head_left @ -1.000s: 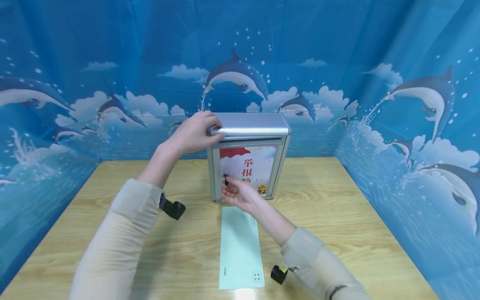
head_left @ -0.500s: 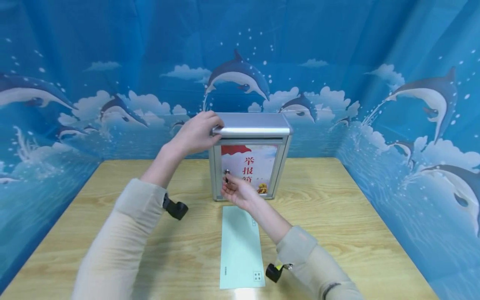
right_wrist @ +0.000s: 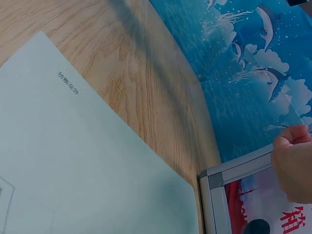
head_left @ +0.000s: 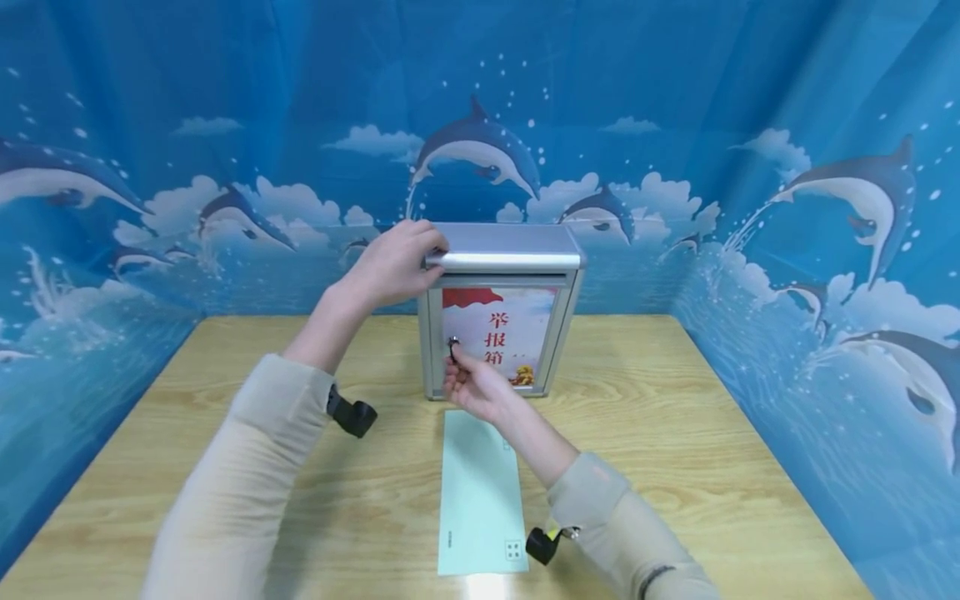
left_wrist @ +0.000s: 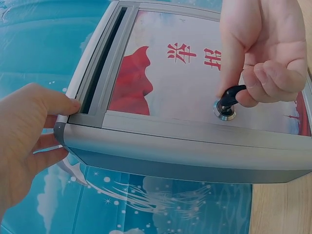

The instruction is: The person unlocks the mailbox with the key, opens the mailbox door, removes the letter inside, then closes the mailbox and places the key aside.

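Note:
A silver metal letter box point(head_left: 510, 242) stands upright at the table's back, its front bearing a poster with red characters and a slot under the lid. With my left hand point(head_left: 397, 265) I grip its upper left corner; in the left wrist view the thumb lies at the slot's end and the other fingers go round the side. My right hand point(head_left: 480, 387) pinches the black head of a key point(left_wrist: 231, 95) in the round lock point(left_wrist: 224, 116) on the front's left side. In the right wrist view, the right hand point(right_wrist: 295, 168) covers part of the poster.
A pale green envelope point(head_left: 480, 500) lies flat on the wooden table point(head_left: 660, 467), just in front of the box. Blue dolphin-print curtains point(head_left: 300, 100) surround the table at the back and sides. A black wrist camera point(head_left: 542, 546) hangs under the right forearm, beside the envelope.
My left hand now covers the black corner cap that showed one second ago. The right hand keeps to the key, with its wrist and forearm shifted slightly left. The box stays in place, closed.

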`<act>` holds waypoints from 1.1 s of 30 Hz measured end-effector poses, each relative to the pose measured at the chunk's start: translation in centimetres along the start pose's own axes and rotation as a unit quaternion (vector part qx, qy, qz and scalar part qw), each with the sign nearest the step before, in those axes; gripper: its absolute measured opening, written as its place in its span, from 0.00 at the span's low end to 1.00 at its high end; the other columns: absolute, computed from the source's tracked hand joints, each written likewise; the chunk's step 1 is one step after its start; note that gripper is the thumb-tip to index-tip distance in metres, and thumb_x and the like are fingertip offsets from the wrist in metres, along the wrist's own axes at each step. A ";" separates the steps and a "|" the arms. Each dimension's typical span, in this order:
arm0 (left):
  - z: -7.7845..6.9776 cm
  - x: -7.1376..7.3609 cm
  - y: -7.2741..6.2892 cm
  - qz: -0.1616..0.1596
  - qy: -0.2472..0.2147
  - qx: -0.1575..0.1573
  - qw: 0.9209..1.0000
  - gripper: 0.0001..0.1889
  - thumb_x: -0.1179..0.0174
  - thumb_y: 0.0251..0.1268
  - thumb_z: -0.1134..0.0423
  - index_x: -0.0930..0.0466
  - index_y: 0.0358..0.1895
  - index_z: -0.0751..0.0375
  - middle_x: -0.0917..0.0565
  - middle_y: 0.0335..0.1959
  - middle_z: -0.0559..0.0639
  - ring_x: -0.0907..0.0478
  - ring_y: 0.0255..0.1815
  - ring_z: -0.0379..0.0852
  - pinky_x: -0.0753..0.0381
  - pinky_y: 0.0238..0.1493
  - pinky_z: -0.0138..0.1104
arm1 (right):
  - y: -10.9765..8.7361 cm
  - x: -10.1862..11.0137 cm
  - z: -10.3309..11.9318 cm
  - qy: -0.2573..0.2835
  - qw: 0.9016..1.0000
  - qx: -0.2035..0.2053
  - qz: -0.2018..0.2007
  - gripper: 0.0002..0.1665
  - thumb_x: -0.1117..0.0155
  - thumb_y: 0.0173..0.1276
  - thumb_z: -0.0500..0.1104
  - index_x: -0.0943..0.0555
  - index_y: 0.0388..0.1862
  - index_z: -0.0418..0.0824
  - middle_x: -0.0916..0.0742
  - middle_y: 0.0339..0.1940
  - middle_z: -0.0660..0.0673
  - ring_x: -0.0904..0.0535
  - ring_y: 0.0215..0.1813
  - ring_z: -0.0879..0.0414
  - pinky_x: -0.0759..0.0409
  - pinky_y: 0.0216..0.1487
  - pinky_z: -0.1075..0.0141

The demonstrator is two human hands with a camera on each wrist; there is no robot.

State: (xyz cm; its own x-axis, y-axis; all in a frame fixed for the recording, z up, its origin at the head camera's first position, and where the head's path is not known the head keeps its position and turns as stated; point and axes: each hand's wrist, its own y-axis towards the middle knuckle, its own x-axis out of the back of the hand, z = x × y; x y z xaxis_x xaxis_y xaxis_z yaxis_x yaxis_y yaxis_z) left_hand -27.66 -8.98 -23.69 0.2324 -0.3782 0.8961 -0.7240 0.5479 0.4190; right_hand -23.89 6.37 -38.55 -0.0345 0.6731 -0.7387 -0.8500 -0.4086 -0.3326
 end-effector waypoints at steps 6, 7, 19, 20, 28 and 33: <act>0.0 0.0 0.1 -0.004 -0.002 -0.002 1.000 0.12 0.40 0.61 0.64 0.22 0.47 0.62 0.22 0.45 0.54 0.29 0.47 0.51 0.27 0.50 0.41 | 0.3 -0.5 0.0 -0.034 0.999 0.026 -0.021 0.15 0.53 0.73 0.40 0.29 0.25 0.37 0.28 0.19 0.50 0.35 0.23 0.64 0.32 0.26 0.77; 0.0 0.1 0.0 -0.003 -0.002 -0.002 1.000 0.12 0.40 0.61 0.64 0.22 0.47 0.62 0.22 0.45 0.54 0.29 0.47 0.51 0.27 0.50 0.41 | 0.3 -0.6 -0.1 -0.047 0.998 0.035 -0.024 0.16 0.53 0.73 0.40 0.29 0.24 0.37 0.28 0.18 0.50 0.35 0.22 0.64 0.33 0.25 0.77; 0.0 0.2 0.1 -0.006 -0.002 -0.015 1.000 0.12 0.40 0.61 0.64 0.22 0.47 0.63 0.22 0.45 0.55 0.29 0.47 0.51 0.27 0.50 0.41 | 0.7 -0.7 -0.5 -0.226 0.960 0.147 -0.079 0.16 0.48 0.70 0.38 0.30 0.20 0.36 0.31 0.13 0.51 0.35 0.15 0.63 0.30 0.18 0.74; -0.1 0.2 0.1 -0.005 -0.002 -0.015 1.000 0.12 0.40 0.61 0.64 0.22 0.47 0.62 0.22 0.45 0.55 0.29 0.47 0.51 0.27 0.50 0.41 | 0.8 -0.6 -0.5 -0.238 0.955 0.153 -0.084 0.16 0.48 0.69 0.38 0.30 0.20 0.36 0.31 0.13 0.50 0.35 0.14 0.63 0.29 0.18 0.74; -0.1 0.1 0.1 -0.007 0.002 -0.015 1.000 0.11 0.40 0.61 0.64 0.21 0.46 0.62 0.22 0.45 0.54 0.29 0.47 0.51 0.27 0.50 0.41 | 1.0 -0.3 -0.7 -0.340 0.911 0.210 -0.105 0.18 0.46 0.68 0.39 0.32 0.17 0.36 0.30 0.13 0.49 0.33 0.14 0.60 0.24 0.20 0.69; -0.1 0.1 0.0 -0.004 0.001 -0.009 1.000 0.11 0.40 0.61 0.64 0.21 0.46 0.62 0.22 0.45 0.54 0.29 0.47 0.51 0.27 0.50 0.41 | 1.0 -0.6 -1.0 -0.373 0.888 0.231 -0.136 0.21 0.44 0.67 0.39 0.33 0.13 0.40 0.31 0.11 0.50 0.33 0.12 0.60 0.24 0.18 0.68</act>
State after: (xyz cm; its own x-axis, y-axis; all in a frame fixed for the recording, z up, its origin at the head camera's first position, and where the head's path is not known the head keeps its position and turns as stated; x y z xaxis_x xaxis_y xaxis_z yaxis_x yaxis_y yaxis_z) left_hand -27.57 -8.93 -23.54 0.2400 -0.3817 0.8926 -0.7097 0.5583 0.4296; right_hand -24.20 4.92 -38.98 0.0125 0.9998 -0.0167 -0.9993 0.0118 -0.0366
